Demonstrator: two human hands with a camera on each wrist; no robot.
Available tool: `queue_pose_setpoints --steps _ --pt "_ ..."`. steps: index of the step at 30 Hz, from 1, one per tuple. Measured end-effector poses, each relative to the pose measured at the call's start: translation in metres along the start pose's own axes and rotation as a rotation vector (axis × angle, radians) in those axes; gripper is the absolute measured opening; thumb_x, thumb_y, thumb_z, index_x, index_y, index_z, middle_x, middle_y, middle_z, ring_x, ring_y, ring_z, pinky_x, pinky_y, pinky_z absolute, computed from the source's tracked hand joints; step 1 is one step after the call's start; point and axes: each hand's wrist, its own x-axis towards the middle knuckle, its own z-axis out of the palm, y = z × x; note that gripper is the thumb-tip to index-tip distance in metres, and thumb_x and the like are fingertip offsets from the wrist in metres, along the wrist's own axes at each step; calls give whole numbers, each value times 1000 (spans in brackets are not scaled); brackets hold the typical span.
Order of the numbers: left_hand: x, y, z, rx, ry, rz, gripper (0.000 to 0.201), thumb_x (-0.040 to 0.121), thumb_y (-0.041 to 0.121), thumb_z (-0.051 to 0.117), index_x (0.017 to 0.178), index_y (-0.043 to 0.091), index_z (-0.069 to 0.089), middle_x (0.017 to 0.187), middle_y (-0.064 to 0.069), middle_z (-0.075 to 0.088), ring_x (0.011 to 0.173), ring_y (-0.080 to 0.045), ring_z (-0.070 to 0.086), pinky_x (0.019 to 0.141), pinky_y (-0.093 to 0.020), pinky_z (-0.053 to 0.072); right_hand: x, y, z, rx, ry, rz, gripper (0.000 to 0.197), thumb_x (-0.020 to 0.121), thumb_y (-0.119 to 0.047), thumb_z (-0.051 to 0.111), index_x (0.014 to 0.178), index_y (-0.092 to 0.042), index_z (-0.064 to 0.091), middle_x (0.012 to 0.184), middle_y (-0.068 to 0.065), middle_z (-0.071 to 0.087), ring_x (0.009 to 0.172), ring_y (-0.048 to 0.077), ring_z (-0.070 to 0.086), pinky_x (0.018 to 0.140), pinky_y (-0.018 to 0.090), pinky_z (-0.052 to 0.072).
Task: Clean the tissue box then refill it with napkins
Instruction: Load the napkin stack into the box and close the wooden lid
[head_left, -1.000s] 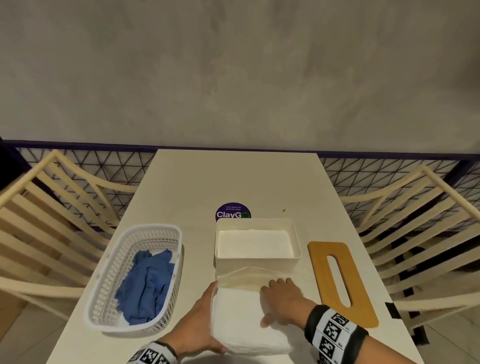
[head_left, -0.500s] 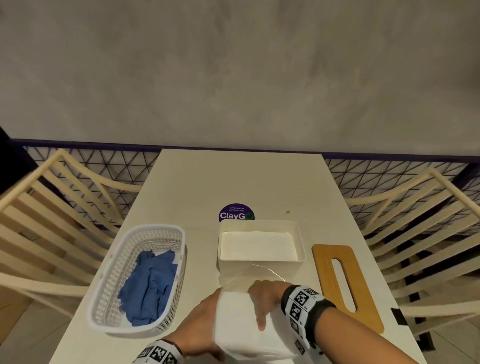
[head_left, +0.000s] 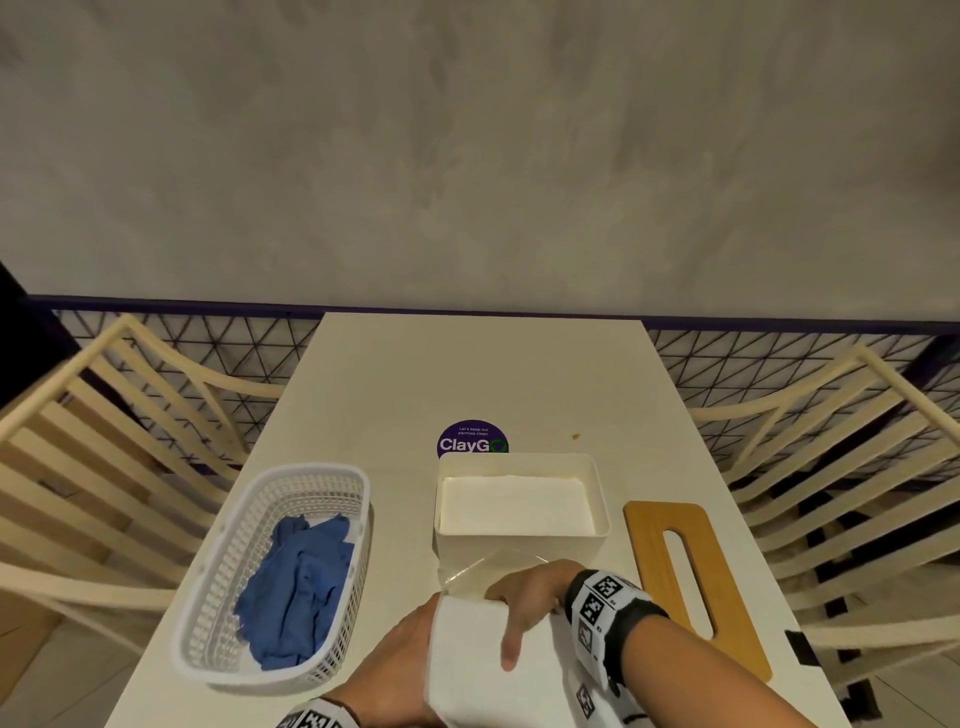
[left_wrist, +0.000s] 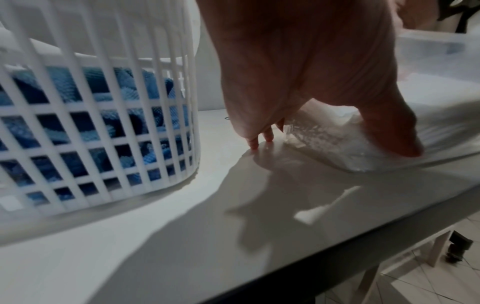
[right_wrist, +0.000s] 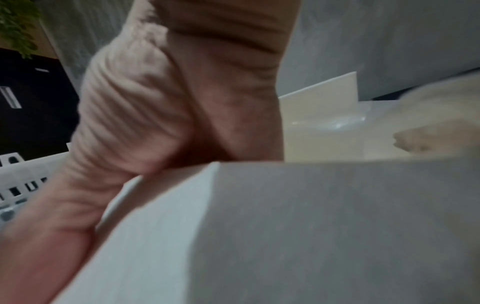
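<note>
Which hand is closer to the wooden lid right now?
Right. The right hand grips the napkin pack's top edge, just left of the wooden lid; the left hand holds the pack's opposite side, next to the basket.

Far half of table (head_left: 483, 374): bare, open from above. Box (head_left: 519, 458): top open, napkins below rim. Lane between basket (head_left: 332, 470) and box: clear. Lane between box and lid (head_left: 654, 551): narrower, clear. Near edge crowded: pack (head_left: 467, 670) just before box's near wall. Left hand (head_left: 400, 670) grips pack's basket side. Right hand (head_left: 524, 597) grips its far edge. Chairs (head_left: 130, 467) flank both long sides.
</note>
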Motion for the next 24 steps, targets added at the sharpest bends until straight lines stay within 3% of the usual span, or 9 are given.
queue_pose_setpoints --steps 2,4,5,6,8,10,13,19,24 --pt "0 6 -2 -43 4 -45 65 57 60 52 120 54 39 121 41 35 130 9 31 112 -21 20 -1 -2 0 -35 -46 26 72 75 -31 76 136 -12 43 139 4 50 124 27 49 103 36 42" --pt "-2 -1 -1 -77 -27 -24 111 36 61 66 137 31 30 132 27 32 136 -3 29 114 -23 21 -1 -3 2 -61 -60 49 73 72 -36 77 133 -10 46 137 6 52 122 28 51 105 41 42" --pt "-2 -4 -2 -47 -18 -50 135 21 64 73 142 26 24 138 20 30 137 -6 28 114 -25 22 -1 -2 2 -46 -52 43 70 73 -35 77 132 -10 48 135 7 54 121 28 52 104 41 43" --pt "-1 -9 -2 -22 -8 -69 143 17 67 76 143 30 22 143 20 29 137 -5 28 114 -26 24 -2 -1 3 -21 -44 24 65 74 -30 77 130 -11 50 135 7 55 121 28 52 104 39 43" --pt "-4 -8 0 10 -18 -25 115 44 61 78 141 46 18 141 30 26 136 -1 29 112 -27 28 -2 2 4 30 -40 -24 58 79 -18 74 131 -13 49 136 5 54 123 27 51 103 35 42" --pt "-10 -9 1 75 -20 27 107 55 55 75 141 47 12 137 35 23 131 2 31 111 -25 29 -3 4 3 35 -47 -47 59 80 -12 73 133 -14 47 138 5 52 125 26 49 103 35 41" --pt "-13 -7 0 29 16 75 103 56 48 81 134 57 15 137 35 33 126 10 38 107 -25 37 -3 5 2 25 2 -73 60 76 -12 76 130 -16 51 134 4 56 121 26 52 102 36 43" --pt "-8 -20 -2 -6 7 92 111 53 48 84 139 54 14 143 31 30 131 8 33 110 -28 34 -24 18 -5 291 99 -209 50 69 -3 78 109 -28 61 112 -3 67 111 22 60 98 38 47" --pt "-9 -29 -5 -1 -5 11 123 49 56 84 146 35 12 146 22 29 134 -1 32 113 -24 28 -66 21 -18 457 169 -371 52 74 7 72 102 -34 57 99 -12 64 94 6 62 80 18 52"
